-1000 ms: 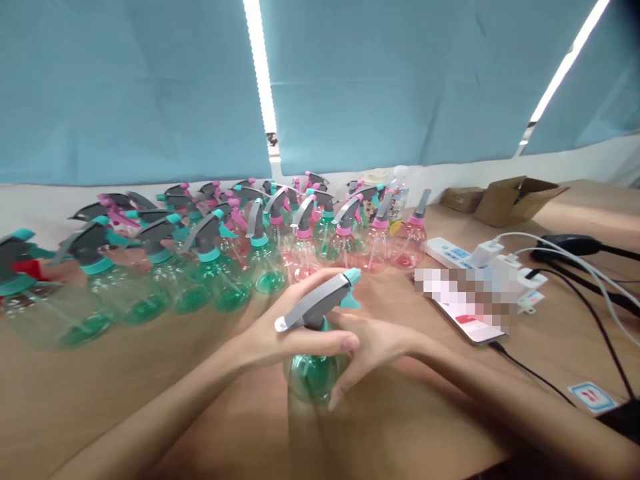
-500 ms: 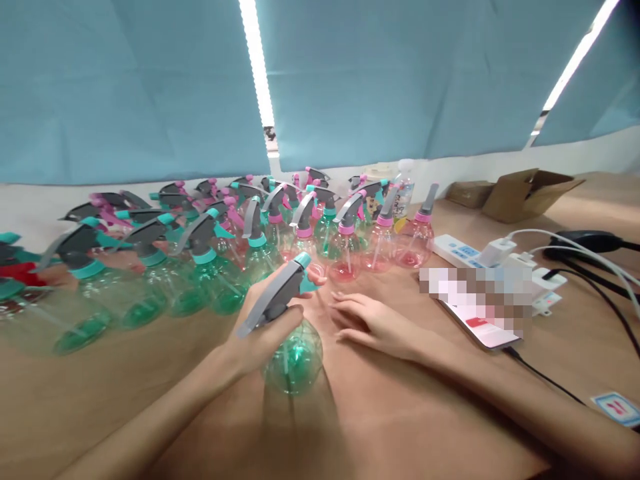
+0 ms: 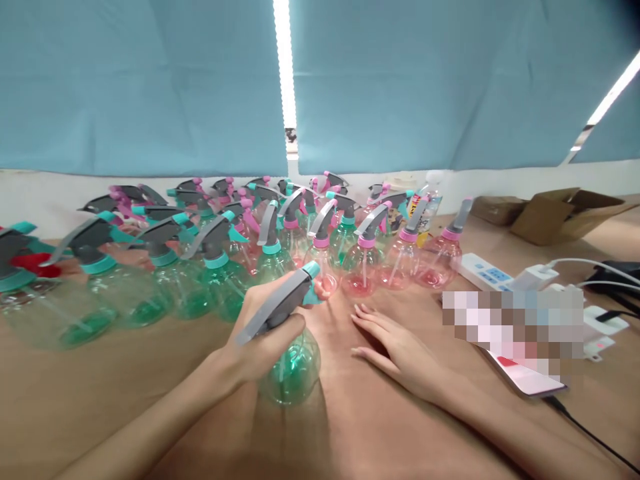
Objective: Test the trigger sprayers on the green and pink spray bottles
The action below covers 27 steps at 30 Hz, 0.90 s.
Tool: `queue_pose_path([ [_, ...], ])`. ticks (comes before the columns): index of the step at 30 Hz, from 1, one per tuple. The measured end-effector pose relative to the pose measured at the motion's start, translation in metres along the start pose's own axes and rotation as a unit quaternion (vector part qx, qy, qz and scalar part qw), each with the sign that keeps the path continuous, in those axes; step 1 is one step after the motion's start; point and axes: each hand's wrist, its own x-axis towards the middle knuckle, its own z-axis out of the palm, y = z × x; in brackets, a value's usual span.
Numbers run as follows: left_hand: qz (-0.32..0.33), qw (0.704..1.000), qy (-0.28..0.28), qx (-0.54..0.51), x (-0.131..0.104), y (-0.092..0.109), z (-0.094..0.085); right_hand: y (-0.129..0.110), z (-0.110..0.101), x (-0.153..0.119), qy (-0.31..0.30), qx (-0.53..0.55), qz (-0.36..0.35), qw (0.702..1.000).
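Left hand [image 3: 267,327] wrapped round neck of green spray bottle [image 3: 290,370], fingers clamped below grey trigger head with teal nozzle; bottle upright at front of brown table [image 3: 200,413], apparently resting on it. Right hand [image 3: 400,353] open, palm down, just right of bottle and apart from it; thumb spread from fingers, fingers close together, holding nothing. Behind hands, rows of other spray bottles [image 3: 365,267], green ones mostly at left, pink ones nearer middle. Right of right hand, phone [image 3: 533,377], partly blurred, beside white power strip [image 3: 487,273]; open cardboard box [image 3: 550,213] farther back.
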Motion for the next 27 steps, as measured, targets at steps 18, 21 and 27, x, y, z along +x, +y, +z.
queue_pose_path([
  [18,0.027,0.997,-0.070,0.001,0.006,0.003,-0.002,0.001,0.001,-0.001,-0.017,-0.002,0.010,1.000],
  [21,0.037,0.995,-0.079,-0.043,0.006,0.004,0.002,0.001,0.004,-0.003,-0.014,-0.015,0.004,1.000],
  [27,-0.011,0.998,-0.058,-0.023,0.001,0.001,0.007,0.001,0.004,-0.004,-0.033,-0.021,0.018,0.999],
])
